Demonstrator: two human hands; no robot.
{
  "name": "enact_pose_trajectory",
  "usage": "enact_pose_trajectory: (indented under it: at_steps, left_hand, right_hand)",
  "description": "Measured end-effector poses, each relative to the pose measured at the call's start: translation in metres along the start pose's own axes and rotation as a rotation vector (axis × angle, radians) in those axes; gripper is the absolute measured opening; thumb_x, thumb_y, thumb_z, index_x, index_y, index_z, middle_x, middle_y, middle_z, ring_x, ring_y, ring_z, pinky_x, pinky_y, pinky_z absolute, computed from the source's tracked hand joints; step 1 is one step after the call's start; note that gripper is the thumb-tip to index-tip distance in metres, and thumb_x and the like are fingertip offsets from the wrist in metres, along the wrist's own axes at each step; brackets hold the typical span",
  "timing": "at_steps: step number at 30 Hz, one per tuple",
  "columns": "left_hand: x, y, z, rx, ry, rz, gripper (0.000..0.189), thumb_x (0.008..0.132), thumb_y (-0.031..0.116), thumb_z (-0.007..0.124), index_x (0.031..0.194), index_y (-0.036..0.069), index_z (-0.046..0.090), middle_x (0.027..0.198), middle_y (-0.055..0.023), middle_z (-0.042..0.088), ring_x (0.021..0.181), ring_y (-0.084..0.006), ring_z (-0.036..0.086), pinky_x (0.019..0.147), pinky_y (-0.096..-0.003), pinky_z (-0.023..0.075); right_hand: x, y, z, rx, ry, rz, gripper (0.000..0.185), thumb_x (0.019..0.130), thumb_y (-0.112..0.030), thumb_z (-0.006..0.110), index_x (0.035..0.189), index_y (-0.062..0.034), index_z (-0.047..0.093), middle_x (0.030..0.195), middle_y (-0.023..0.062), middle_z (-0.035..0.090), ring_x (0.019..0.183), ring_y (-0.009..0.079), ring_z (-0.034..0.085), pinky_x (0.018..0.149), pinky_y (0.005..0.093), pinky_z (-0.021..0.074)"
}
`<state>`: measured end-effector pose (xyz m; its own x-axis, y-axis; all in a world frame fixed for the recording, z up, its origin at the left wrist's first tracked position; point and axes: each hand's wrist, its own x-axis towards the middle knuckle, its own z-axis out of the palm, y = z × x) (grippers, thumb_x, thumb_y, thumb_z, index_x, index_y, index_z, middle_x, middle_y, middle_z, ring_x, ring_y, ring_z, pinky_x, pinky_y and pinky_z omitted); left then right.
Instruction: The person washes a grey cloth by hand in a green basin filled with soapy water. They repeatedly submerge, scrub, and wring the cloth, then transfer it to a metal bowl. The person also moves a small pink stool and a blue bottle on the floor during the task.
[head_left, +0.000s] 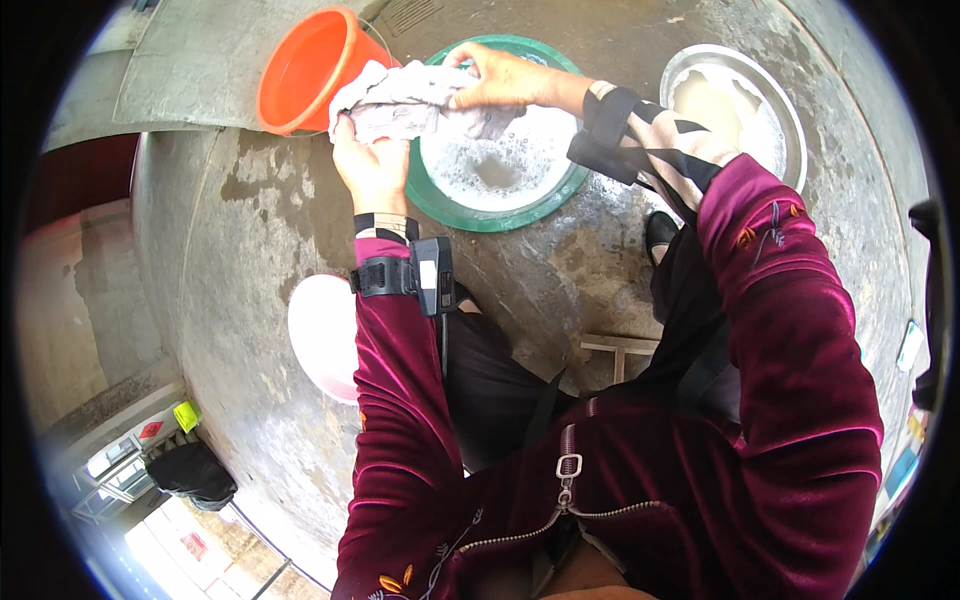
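Observation:
A bunched white cloth (397, 101) is stretched between my two hands, over the left part of a green basin (450, 214) of foamy water. My left hand (371, 169) grips the cloth's left end from below, beside an orange bucket (349, 45). My right hand (502, 79) pinches its right part from above, over the basin. A fold of the cloth hangs down under my right hand. White suds (517, 161) cover most of the water, with a darker gap near the middle.
At the right on the wet concrete floor (247, 225) stands a metal basin (796, 142) of cloudy, sudsy water. A white and pink basin (322, 337) lies left of my left forearm. A wooden stool part (619, 346) shows between my legs. A black bag (193, 472) is at lower left.

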<state>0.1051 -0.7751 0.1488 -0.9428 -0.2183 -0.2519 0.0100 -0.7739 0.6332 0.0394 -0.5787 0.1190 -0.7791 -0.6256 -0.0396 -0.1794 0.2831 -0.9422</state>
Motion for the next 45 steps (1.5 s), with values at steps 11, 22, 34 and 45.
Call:
enact_pose_trajectory:
  at_steps: [11,22,34,45]
  left_hand:
    - [0.010,0.012,-0.019,0.313,0.195,0.106,0.031,0.087,0.016,0.042,0.114,0.005,0.052,0.116,-0.0113,0.057,0.108,-0.0285,0.055,0.093,-0.0464,0.0425]
    - [0.009,0.011,-0.013,0.215,0.117,0.016,0.035,0.086,0.016,0.039,0.118,0.004,0.049,0.120,-0.0135,0.055,0.111,-0.0294,0.053,0.096,-0.0470,0.0409]
    - [-0.007,-0.016,-0.005,0.321,0.093,-0.269,0.063,0.088,0.048,0.039,0.131,0.002,0.034,0.133,-0.0167,0.040,0.122,-0.0339,0.041,0.094,-0.0597,0.0344]
    - [-0.012,-0.032,0.015,-0.024,-0.208,-0.308,0.077,0.083,0.069,0.029,0.132,0.011,0.038,0.138,-0.0110,0.037,0.126,-0.0331,0.035,0.098,-0.0607,0.0288]
  right_hand:
    - [0.000,0.009,-0.040,0.028,0.031,0.018,0.037,0.087,-0.047,0.056,0.096,-0.0119,0.063,0.087,-0.0012,0.061,0.083,0.0082,0.056,0.075,0.0244,0.0446]
    - [-0.004,0.011,-0.054,-0.016,-0.060,-0.015,0.029,0.084,-0.038,0.063,0.092,-0.0102,0.063,0.083,0.0019,0.063,0.079,0.0106,0.059,0.073,0.0252,0.0463]
    - [0.014,-0.006,-0.033,1.441,-0.111,-0.028,0.027,0.086,-0.020,0.046,0.089,0.0019,0.062,0.087,0.0123,0.066,0.084,0.0236,0.063,0.082,0.0350,0.0489]
    - [0.018,-0.008,-0.014,1.256,0.117,0.059,0.027,0.085,-0.031,0.059,0.095,-0.0063,0.063,0.095,0.0076,0.065,0.084,0.0169,0.062,0.080,0.0306,0.0495]
